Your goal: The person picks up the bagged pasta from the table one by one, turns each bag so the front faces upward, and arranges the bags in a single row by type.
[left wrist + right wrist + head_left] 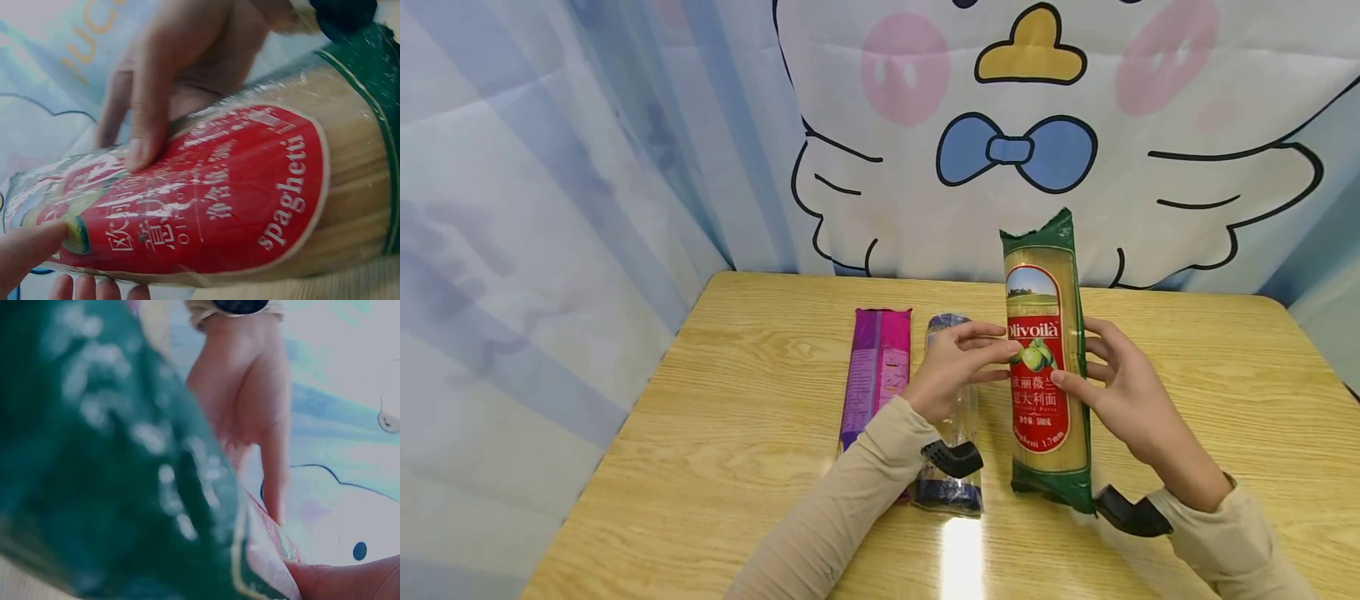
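Note:
A pack of spaghetti [1037, 375] with green ends and a red label stands nearly upright above the table, held between both hands. My right hand [1123, 387] grips its right edge, thumb on the label and fingers round the back. On the opposite edge, my left hand [958, 367] pinches the pack, its thumb over the olive picture. The left wrist view shows the label of the spaghetti pack [212, 200] close up, with the left fingertips [84, 287] curled under its edge. A green end of the pack [125, 456] fills much of the right wrist view.
A clear pack with blue ends [951, 496] lies on the wooden table [722, 400], partly hidden by the left hand. Left of it lies a pink and purple pack [880, 358]. A cartoon-printed curtain [910, 192] hangs behind the table.

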A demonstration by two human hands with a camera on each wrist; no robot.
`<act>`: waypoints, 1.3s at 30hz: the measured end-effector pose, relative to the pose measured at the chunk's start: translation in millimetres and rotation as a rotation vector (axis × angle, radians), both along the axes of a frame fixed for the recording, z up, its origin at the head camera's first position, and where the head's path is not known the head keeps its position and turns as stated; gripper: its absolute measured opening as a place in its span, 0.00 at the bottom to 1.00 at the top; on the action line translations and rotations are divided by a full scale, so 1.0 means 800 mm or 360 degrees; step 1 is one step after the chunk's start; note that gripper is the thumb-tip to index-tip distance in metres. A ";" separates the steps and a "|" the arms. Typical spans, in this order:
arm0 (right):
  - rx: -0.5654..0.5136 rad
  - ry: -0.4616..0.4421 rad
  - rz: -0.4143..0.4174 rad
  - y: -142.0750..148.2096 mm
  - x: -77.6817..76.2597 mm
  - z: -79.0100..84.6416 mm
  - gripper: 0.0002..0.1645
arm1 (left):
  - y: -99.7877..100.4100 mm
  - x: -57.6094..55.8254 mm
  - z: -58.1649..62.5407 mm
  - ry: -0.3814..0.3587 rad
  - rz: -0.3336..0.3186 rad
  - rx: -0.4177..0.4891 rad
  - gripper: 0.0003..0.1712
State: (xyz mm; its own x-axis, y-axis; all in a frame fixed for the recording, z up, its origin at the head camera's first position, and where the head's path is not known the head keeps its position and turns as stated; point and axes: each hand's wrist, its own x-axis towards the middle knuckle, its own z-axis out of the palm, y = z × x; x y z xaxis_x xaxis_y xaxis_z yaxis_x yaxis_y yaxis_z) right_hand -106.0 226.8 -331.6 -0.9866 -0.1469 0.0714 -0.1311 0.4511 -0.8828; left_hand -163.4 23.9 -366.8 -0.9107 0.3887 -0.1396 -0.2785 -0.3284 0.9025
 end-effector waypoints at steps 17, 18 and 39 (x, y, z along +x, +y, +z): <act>-0.0089 -0.0106 0.0115 0.010 0.001 -0.004 0.45 | 0.002 -0.003 -0.013 -0.0079 -0.0178 0.0034 0.26; -0.0083 -0.0104 0.0131 0.010 0.001 -0.005 0.45 | 0.003 -0.002 -0.012 -0.0093 -0.0153 0.0035 0.26; 0.0036 -0.0289 0.0165 0.019 -0.002 -0.006 0.47 | 0.009 0.002 -0.005 -0.0105 -0.0008 0.0019 0.22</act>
